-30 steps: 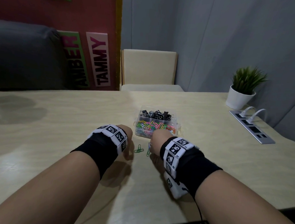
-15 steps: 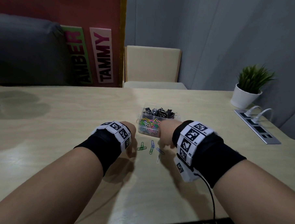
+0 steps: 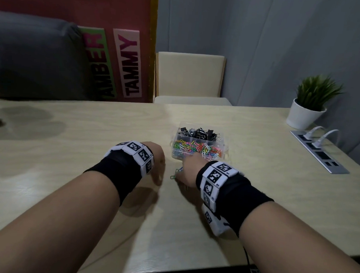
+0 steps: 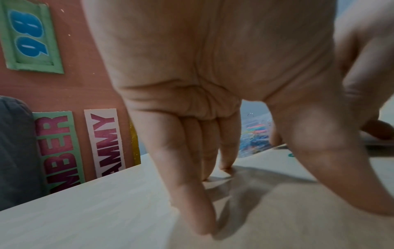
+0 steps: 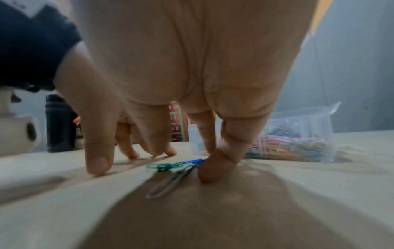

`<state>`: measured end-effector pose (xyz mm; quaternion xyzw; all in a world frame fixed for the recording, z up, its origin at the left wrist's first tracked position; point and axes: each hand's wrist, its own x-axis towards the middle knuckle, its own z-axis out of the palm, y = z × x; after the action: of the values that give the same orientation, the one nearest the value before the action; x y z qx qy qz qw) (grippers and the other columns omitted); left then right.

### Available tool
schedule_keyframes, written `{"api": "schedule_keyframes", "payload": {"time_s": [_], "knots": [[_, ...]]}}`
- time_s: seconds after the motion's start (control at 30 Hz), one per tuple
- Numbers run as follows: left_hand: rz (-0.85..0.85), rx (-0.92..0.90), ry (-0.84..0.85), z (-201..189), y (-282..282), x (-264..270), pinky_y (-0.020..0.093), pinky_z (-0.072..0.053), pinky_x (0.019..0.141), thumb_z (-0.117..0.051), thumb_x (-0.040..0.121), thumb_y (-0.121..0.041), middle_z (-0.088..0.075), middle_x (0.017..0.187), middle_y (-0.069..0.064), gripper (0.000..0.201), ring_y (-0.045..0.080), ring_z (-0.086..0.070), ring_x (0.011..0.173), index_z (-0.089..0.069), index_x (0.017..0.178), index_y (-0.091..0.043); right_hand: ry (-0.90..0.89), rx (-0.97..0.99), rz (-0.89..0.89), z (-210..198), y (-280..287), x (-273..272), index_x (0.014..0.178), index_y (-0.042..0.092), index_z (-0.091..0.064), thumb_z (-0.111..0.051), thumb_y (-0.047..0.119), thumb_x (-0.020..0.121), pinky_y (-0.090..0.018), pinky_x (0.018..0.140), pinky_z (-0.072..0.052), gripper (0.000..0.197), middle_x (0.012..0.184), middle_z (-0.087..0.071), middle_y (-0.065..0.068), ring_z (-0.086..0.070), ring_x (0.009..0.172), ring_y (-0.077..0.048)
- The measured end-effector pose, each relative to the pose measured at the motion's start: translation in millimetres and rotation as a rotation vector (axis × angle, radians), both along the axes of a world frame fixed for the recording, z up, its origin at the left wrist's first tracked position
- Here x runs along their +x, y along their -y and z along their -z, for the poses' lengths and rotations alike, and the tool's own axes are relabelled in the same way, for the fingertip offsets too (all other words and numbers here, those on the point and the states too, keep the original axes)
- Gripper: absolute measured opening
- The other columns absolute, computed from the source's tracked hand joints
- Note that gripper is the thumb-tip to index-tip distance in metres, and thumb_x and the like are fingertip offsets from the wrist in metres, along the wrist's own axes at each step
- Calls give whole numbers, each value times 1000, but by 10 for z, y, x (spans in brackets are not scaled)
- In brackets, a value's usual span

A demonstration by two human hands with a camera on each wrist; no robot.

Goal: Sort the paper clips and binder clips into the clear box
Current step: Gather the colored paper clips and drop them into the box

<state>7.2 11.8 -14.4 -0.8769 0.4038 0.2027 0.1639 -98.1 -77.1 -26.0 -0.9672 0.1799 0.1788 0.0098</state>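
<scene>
Moved since half a second ago: right hand point(image 3: 189, 171) back from clear box point(image 3: 226, 138), down onto loose paper clips point(image 5: 170, 171).
Right hand: fingertips point(image 5: 210, 170) pressed to table point(image 3: 72, 131) beside clips, pinning them, seemingly to gather; nothing pinched.
Left hand point(image 3: 156, 158): spread, fingertips on table, empty, likely steadying.
Box: just beyond hands, holding binder clips point(image 3: 197, 133) behind coloured paper clips.

Head cam: high, looks forward-down across table point(image 3: 51, 130) toward far edge. Wrist cams: low, close under palms, facing along fingers near table surface. All three share clear box point(image 3: 197, 144), wall name signs point(image 3: 127, 61).
</scene>
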Motion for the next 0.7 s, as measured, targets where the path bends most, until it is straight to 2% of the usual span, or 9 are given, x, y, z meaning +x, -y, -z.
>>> {"api": "schedule_keyframes", "payload": {"time_s": [0.07, 0.1, 0.2, 0.3, 0.37, 0.47, 0.53, 0.63, 0.7], "knots": [[26, -17, -42, -36, -10, 6, 17, -34, 47, -84, 68, -42, -54, 55, -10, 49, 15, -53, 54, -72, 108, -17, 74, 45, 10, 38, -68, 3, 113, 12, -59, -58, 44, 86, -39, 83, -52, 42, 116, -54, -13, -62, 101, -34], [30, -12, -41, -21, -11, 32, 18, -32, 45, -84, 68, -41, -52, 52, -12, 45, 11, -49, 49, -72, 104, -18, 83, 46, -19, 45, -125, 7, 109, 13, -58, -60, 40, 85, -41, 83, -54, 37, 112, -53, -12, -62, 100, -35], [36, -4, -6, -28, -37, -2, 17, -31, 45, -85, 67, -41, -51, 52, -13, 35, 14, -50, 54, -71, 94, -23, 133, 10, -120, 79, -160, 15, 101, 12, -59, -59, 19, 85, -48, 80, -55, 17, 99, -55, -13, -62, 94, -35], [29, -27, 0, 1, -29, 19, 17, -31, 44, -85, 67, -41, -51, 54, -12, 45, 19, -53, 65, -72, 105, -21, 115, -11, -157, 66, -89, -21, 100, 9, -64, -61, 14, 87, -43, 81, -56, 14, 91, -57, -12, -63, 91, -32], [36, -19, 14, 13, -25, 26, 20, -33, 47, -84, 67, -44, -55, 60, -7, 53, 20, -52, 70, -71, 113, -19, 83, -23, -157, 80, -15, -26, 97, 8, -68, -61, 10, 86, -36, 81, -57, 13, 90, -64, -9, -66, 90, -29], [43, 9, 37, 25, -10, 20, 24, -39, 64, -81, 70, -48, -58, 81, -2, 59, 21, -51, 77, -67, 120, -20, 73, 33, -112, 49, 62, -30, 100, 9, -73, -55, 7, 88, -36, 88, -56, 22, 101, -72, -8, -67, 97, -27], [53, 14, 39, 37, -4, 21, 25, -39, 66, -81, 69, -48, -59, 82, -3, 59, 21, -53, 77, -68, 120, -20, 106, 88, -57, -13, 111, -45, 102, 12, -75, -57, 12, 90, -31, 91, -53, 22, 106, -72, -5, -66, 102, -24], [58, 22, 27, 23, -3, 21, 25, -40, 66, -82, 69, -47, -58, 77, -3, 54, 22, -54, 76, -69, 115, -21, 322, 202, 81, -205, 237, -46, 94, 20, -76, -68, 15, 84, -25, 90, -49, 13, 106, -72, 1, -64, 102, -19], [55, 26, 19, 19, 25, 18, 25, -38, 67, -80, 74, -42, -56, 77, -1, 40, 23, -50, 77, -69, 107, -24, 478, 204, 169, -350, 345, -51, 94, 21, -74, -61, 12, 87, -26, 91, -48, 17, 108, -71, 0, -63, 105, -20]]}}
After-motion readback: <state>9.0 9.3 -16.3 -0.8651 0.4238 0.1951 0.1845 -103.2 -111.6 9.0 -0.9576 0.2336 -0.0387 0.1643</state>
